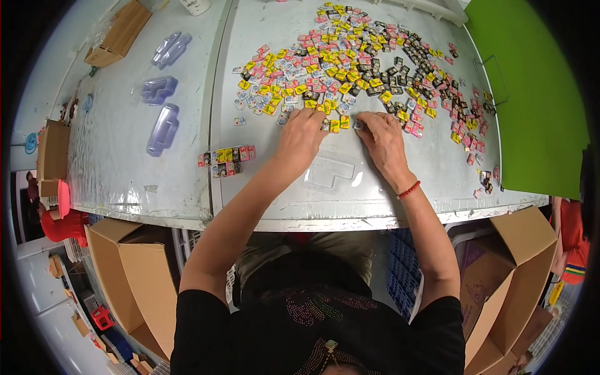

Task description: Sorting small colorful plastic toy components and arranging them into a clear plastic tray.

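My left hand [302, 133] is curled over small packets at the near edge of a loose pile, its thumb and fingertips closed around a dark one. To its right, my right hand [384, 139] pinches a pale packet [358, 125] between thumb and fingers. Yellow packets [339, 124] stand in a short row between the two hands. Just below the hands lies a clear plastic tray [330, 172], cross-shaped in outline. The pile of small packets [350, 62] spreads beyond my hands in yellow, pink, black and white.
Left of my forearm sits a tight block of packets [226, 160]. Further left are several clear moulded trays [163, 130] and a brown carton [119, 32]. A green panel [531, 100] borders the right side. Open cardboard boxes [147, 275] flank me below the table edge.
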The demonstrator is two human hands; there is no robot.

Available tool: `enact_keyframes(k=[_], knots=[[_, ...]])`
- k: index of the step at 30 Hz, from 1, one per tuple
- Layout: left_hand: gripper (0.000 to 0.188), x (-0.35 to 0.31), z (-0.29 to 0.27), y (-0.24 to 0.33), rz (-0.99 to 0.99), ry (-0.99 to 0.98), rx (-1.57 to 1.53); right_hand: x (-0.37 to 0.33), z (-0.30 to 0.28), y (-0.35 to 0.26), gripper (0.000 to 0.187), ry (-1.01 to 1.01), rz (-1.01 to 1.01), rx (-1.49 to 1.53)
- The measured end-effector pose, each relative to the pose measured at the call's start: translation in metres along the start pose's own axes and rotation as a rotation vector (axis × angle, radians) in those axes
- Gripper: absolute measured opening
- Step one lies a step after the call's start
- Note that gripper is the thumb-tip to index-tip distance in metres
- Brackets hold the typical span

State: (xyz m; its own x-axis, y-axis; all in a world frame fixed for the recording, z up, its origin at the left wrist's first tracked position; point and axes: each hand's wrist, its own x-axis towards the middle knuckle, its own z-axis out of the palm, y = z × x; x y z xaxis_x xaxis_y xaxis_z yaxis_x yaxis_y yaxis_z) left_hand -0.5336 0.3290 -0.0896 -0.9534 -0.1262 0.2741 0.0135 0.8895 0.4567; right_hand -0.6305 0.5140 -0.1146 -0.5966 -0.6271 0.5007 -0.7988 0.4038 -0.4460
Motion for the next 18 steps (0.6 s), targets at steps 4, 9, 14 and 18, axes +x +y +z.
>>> enact_keyframes(k=[4, 9, 14, 18], knots=[[0.03, 0.003, -0.004, -0.001, 0.019, -0.059, -0.011, 0.004, -0.006, -0.002, 0.034, -0.126, 0.037, 0.094], [0.03, 0.009, -0.008, -0.006, 0.003, -0.179, -0.068, 0.009, -0.003, 0.0, 0.039, -0.158, 0.03, 0.111], [0.03, 0.011, -0.01, -0.008, 0.105, -0.114, -0.088, 0.015, -0.005, -0.001, 0.042, -0.193, 0.021, 0.143], [0.03, 0.011, -0.001, -0.004, 0.168, -0.091, -0.169, 0.018, -0.004, -0.001, 0.04, -0.222, 0.037, 0.155]])
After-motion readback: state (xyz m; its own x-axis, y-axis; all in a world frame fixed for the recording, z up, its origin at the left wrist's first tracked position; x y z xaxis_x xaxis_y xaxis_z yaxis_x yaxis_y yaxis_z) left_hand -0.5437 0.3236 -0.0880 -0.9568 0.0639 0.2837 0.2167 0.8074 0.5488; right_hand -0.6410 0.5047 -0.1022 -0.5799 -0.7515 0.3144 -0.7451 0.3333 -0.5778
